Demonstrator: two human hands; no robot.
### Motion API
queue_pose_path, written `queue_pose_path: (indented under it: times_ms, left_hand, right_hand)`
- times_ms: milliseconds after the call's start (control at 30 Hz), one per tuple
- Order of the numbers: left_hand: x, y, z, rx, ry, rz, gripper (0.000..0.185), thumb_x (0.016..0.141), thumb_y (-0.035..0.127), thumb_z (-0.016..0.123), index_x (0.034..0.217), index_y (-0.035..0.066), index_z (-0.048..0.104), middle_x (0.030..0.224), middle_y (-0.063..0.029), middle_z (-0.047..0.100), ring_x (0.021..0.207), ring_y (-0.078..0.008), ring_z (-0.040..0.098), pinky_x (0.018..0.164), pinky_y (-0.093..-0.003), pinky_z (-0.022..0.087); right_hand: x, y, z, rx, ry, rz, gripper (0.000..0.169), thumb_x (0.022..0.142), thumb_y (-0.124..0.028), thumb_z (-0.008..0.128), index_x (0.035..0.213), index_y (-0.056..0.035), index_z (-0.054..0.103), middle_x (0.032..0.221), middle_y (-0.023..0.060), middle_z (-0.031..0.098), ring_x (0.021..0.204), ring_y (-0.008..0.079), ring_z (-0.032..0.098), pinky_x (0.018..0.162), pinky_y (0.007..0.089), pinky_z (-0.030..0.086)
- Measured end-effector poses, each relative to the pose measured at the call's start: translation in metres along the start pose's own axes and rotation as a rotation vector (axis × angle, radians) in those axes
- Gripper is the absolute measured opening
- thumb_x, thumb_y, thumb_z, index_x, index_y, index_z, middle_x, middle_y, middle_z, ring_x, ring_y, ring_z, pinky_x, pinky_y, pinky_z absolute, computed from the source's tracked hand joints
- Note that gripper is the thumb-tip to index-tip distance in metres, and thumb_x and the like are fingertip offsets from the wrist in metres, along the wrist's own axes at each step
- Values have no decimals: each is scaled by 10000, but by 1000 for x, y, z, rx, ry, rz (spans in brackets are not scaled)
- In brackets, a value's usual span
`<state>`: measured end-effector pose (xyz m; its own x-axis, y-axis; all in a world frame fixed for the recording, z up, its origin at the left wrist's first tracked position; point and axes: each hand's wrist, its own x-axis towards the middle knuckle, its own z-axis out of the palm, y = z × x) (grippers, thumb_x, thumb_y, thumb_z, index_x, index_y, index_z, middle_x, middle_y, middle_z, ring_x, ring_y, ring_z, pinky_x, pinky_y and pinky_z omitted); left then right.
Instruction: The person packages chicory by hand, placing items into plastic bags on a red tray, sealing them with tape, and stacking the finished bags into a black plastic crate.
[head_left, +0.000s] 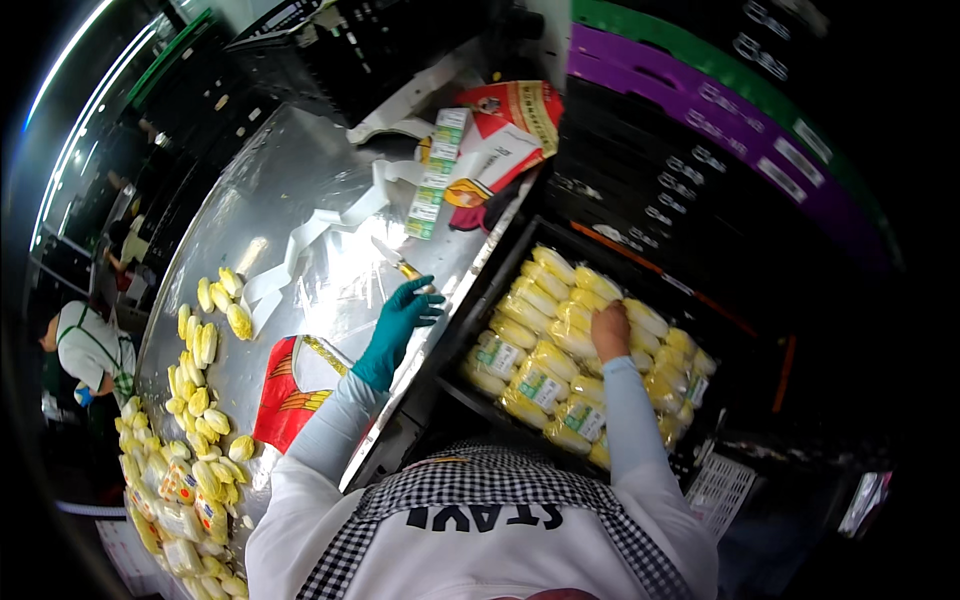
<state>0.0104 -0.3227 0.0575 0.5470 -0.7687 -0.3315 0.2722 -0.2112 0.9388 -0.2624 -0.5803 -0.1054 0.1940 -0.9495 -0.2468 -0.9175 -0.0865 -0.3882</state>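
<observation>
My left hand (401, 326), in a green rubber glove, hovers over the edge of the metal table (225, 202), fingers spread. Just beyond its fingertips lies a knife (397, 261) on the table. My bare right hand (611, 331) reaches down onto wrapped packs of yellow mini cabbages (536, 296) in a black crate (457, 382); whether it grips a pack cannot be told. Several packs near the crate's front bear printed labels (540, 386). Loose mini cabbages (199, 341) lie along the table's left side.
A label strip (435, 176) and red-and-white packaging (502, 135) lie at the table's back, beside a white backing strip (322, 221). A red bag (289, 390) lies left of my forearm. Stacked crates (652, 82) stand beyond the black crate. A person (94, 345) is at far left.
</observation>
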Motion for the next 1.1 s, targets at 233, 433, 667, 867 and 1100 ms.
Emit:
queue_pose_path:
  times_ms: [233,433,667,867,1100]
  left_hand:
    - [123,32,-53,6,164,140,300,887,94,572,1173,4,592,1022,-103,667,918,-184,641,833,-299,487]
    - [234,22,-77,513,378,124,347,794,172,693,1051,-31,578,932,-152,659,794,-213,639,676,-323,506]
    - [265,0,-82,279,-6,-6,263,807,162,727,958,-23,619,824,-97,671,733,-180,639,669,-312,518]
    - [152,21,-40,-170,-80,11,202,893,101,642,1055,-1,580,907,-55,658,758,-122,614,705,-260,509]
    - [103,35,-12,-628,-345,-234,355,945,161,566,1257,-2,518,1139,-106,631,1048,-191,611,884,-301,501]
  right_hand:
    - [-36,-19,-29,-177,-54,-634,480,796,-209,696,1214,-36,535,1243,154,493,1110,339,518,899,413,472]
    - [-45,-121,-56,390,-19,-549,249,867,-169,651,1069,-26,624,840,93,669,749,229,651,682,341,522]
    - [-48,-244,-35,896,-301,-542,186,887,-101,635,1043,-6,600,842,82,651,730,117,610,652,264,501]
    - [-53,-295,-43,538,103,-918,419,780,-88,724,1156,-40,543,1070,127,537,903,274,590,781,332,494]
    - [-76,-251,-24,719,-121,-694,601,770,14,702,1307,-43,437,1102,125,507,791,192,597,702,290,508]
